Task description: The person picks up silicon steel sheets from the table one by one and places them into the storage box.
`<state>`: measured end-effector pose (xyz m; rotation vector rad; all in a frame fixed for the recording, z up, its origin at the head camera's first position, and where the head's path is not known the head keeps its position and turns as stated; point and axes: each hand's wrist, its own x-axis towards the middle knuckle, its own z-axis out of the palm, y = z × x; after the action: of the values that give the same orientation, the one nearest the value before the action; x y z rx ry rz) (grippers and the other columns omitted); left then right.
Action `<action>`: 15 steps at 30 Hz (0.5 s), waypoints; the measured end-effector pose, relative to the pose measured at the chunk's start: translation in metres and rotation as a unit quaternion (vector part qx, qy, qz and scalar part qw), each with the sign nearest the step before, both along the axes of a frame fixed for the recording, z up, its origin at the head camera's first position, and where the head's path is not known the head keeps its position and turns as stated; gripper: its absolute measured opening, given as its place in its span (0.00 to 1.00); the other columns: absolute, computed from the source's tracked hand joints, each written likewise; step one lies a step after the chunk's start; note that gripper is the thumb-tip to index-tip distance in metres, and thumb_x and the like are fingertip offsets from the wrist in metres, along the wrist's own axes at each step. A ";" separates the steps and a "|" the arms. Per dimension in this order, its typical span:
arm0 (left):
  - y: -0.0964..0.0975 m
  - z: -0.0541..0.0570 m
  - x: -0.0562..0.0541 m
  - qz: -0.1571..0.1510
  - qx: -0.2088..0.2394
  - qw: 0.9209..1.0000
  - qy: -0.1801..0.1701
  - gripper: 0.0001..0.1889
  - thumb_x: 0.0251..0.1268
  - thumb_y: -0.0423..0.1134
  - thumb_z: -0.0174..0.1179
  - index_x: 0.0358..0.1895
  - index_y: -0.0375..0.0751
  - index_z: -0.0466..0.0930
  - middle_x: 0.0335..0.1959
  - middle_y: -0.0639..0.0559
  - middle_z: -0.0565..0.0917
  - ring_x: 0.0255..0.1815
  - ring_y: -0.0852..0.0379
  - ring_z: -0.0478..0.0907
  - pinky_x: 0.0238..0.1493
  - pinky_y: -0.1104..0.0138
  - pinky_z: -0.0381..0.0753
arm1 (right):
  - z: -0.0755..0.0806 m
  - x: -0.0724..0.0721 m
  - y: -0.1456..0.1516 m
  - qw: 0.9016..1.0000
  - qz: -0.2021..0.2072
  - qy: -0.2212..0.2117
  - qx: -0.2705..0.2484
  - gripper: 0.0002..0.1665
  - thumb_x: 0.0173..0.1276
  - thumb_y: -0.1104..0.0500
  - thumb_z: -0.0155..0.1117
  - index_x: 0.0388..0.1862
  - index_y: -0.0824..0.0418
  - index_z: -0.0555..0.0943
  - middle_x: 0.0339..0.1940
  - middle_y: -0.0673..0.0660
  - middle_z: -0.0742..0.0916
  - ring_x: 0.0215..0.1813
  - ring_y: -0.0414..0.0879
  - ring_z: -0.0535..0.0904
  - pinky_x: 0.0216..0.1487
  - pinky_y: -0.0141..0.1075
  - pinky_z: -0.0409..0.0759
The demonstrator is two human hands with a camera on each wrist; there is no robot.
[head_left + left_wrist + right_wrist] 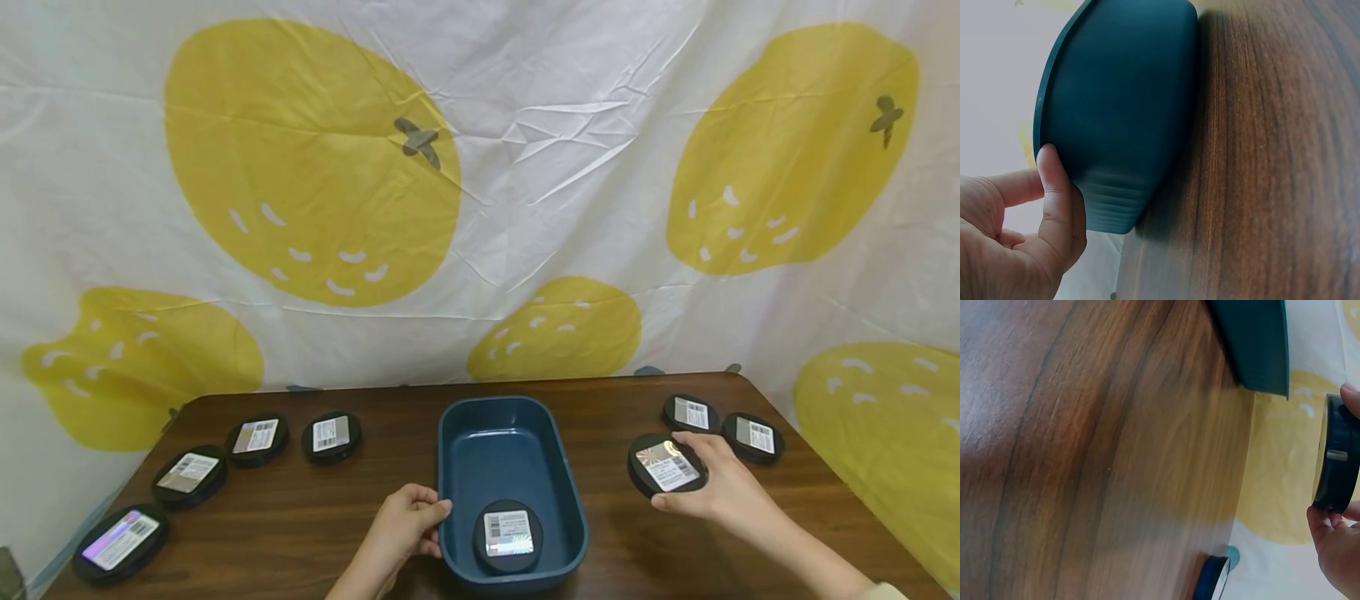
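Note:
A dark blue rectangular tub [495, 475] stands on the wooden table, with one round black disc-shaped container [508, 536] lying inside at its near end, white label up. My left hand [405, 527] pinches the tub's left rim between thumb and fingers; the left wrist view shows the fingers [1057, 206] against the tub's outer wall. To the right of the tub, my right hand [716, 483] grips another black disc [666, 465] by its edges, its labelled face up. In the right wrist view this held disc [1338, 453] appears above the tabletop.
Two more labelled discs, one at the back [690, 414] and one farther right [753, 438], lie beyond my right hand. Several others, such as a near one [120, 543], form a curved row on the left. A white cloth [525, 208] with yellow fruit prints hangs behind the table.

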<state>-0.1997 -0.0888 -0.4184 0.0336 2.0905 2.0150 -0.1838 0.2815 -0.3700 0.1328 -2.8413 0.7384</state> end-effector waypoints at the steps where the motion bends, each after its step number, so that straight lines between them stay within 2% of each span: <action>1: 0.000 0.000 0.000 0.000 0.000 1.000 0.000 0.12 0.61 0.30 0.56 0.41 0.25 0.67 0.20 0.50 0.71 0.17 0.61 0.69 0.17 0.72 0.76 | 0.001 0.000 -0.002 1.000 0.000 0.001 -0.001 0.54 0.39 0.41 0.78 0.61 0.67 0.69 0.56 0.68 0.71 0.49 0.59 0.74 0.42 0.47 0.73; 7: 0.000 0.000 0.000 0.002 -0.002 1.000 -0.001 0.11 0.61 0.30 0.56 0.40 0.25 0.67 0.20 0.50 0.71 0.18 0.61 0.69 0.17 0.72 0.76 | 0.006 -0.002 -0.010 1.000 0.014 0.004 0.000 0.53 0.38 0.42 0.79 0.61 0.64 0.69 0.57 0.68 0.71 0.48 0.58 0.74 0.42 0.47 0.74; 15: 0.000 -0.001 0.000 0.011 -0.009 1.000 -0.001 0.10 0.62 0.30 0.56 0.39 0.25 0.67 0.20 0.50 0.71 0.17 0.60 0.68 0.17 0.72 0.76 | 0.015 -0.002 -0.026 0.999 0.036 0.009 -0.009 0.53 0.36 0.42 0.79 0.61 0.62 0.71 0.54 0.64 0.73 0.46 0.54 0.75 0.41 0.45 0.74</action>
<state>-0.2000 -0.0893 -0.4198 0.0062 2.1158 2.0079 -0.1862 0.2558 -0.3545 0.2390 -2.8240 0.7734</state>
